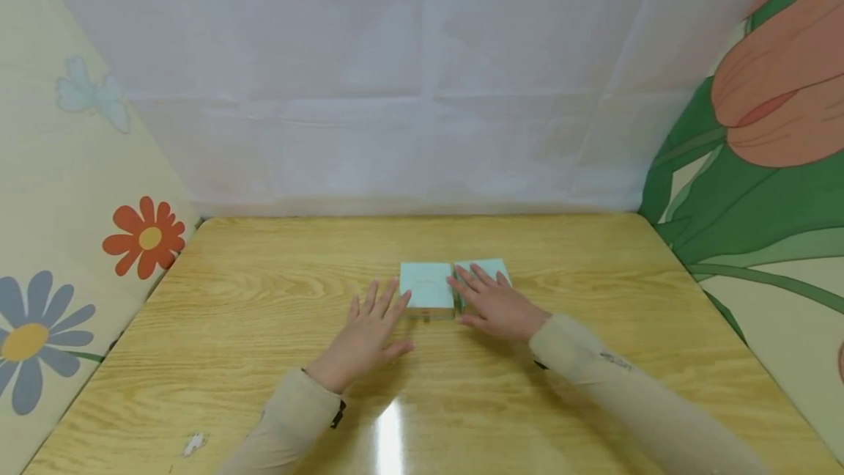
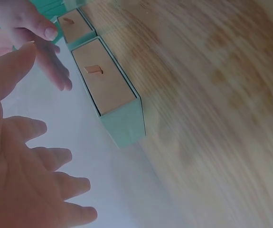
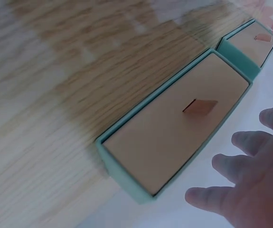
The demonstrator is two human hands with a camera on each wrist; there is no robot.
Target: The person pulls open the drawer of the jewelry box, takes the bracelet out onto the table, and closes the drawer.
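Two small mint-green drawer boxes stand side by side on the table, a narrow gap between their tops in the head view. My left hand (image 1: 365,337) has its fingers spread at the near left corner of the left box (image 1: 425,284). Over the right box (image 1: 496,268) my right hand (image 1: 500,308) reaches with spread fingers, hiding much of its top. Each box has a tan drawer front, pushed in flush, as the left one (image 2: 108,88) shows in the left wrist view. A small tan pull tab (image 3: 201,107) sticks out of the right drawer front (image 3: 160,147).
The wood-grain table (image 1: 277,262) ends at a pale hanging cloth (image 1: 343,145) behind. Flower-patterned panels border it left (image 1: 79,167) and right (image 1: 758,204). A small white patch (image 1: 194,445) marks the table's front left, and light glares near the front middle.
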